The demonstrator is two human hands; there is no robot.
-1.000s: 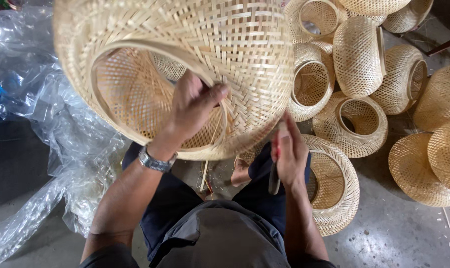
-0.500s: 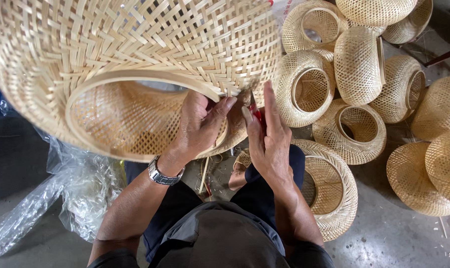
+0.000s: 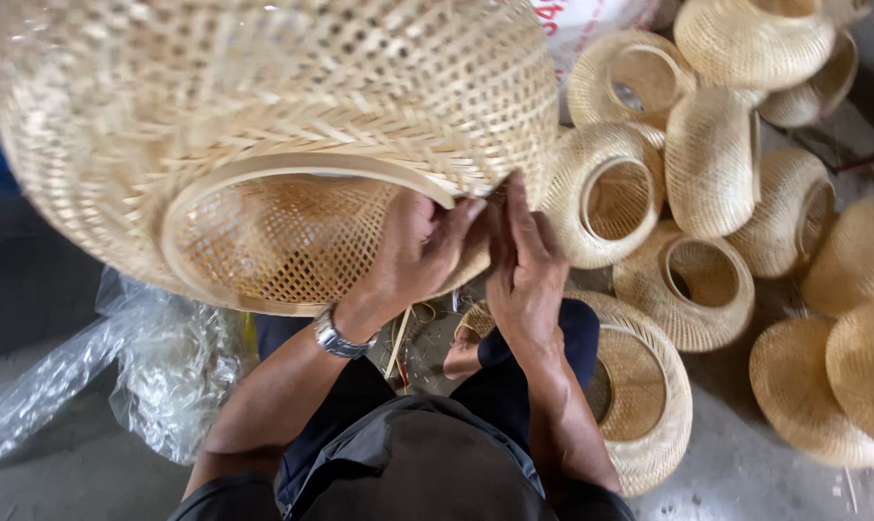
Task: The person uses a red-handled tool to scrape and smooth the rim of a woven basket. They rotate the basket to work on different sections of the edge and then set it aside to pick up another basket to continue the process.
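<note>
A white sack or bag (image 3: 591, 17) with red printed markings lies at the top edge of the view, partly hidden behind the large woven bamboo shade (image 3: 263, 125) and the smaller bamboo shades (image 3: 640, 77) beside it; only a small portion shows. Crumpled clear plastic wrapping (image 3: 157, 371) lies on the floor at lower left, extending as a long transparent strip toward the left edge. No labels, signs or screens are visible.

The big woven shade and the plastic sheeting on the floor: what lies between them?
Nothing, in the head view. The shade, gripped at its rim by both hands, hangs straight above the crumpled clear plastic; only bare grey floor shows there.
</note>
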